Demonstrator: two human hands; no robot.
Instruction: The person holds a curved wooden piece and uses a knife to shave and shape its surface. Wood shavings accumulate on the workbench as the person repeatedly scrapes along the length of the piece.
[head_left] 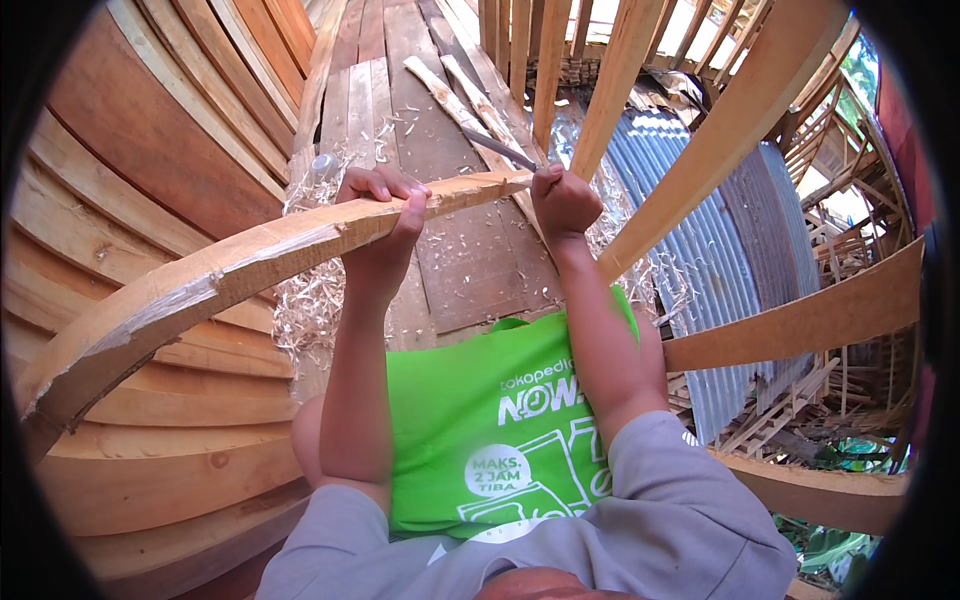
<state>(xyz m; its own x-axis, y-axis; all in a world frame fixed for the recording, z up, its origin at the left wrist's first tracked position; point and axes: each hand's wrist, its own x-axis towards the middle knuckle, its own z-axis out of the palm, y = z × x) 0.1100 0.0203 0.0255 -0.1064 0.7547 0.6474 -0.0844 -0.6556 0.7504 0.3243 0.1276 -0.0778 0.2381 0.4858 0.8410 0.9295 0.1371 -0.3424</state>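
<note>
Apparently mid-shaving, the left hand (pixel 385 212) curls around a beam (pixel 240 245) held over the floor's (pixel 480 265) left edge, the right hand (pixel 566 203) clenching a knife (pixel 500 149), the next stroke likely needing steadiness.

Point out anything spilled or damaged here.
Pale shavings lie loose across the plank floor, heaped most thickly beside the wooden boards on the left. The long wooden bar in the left hand shows ragged, whitish patches, rougher than its tan surface.
</note>
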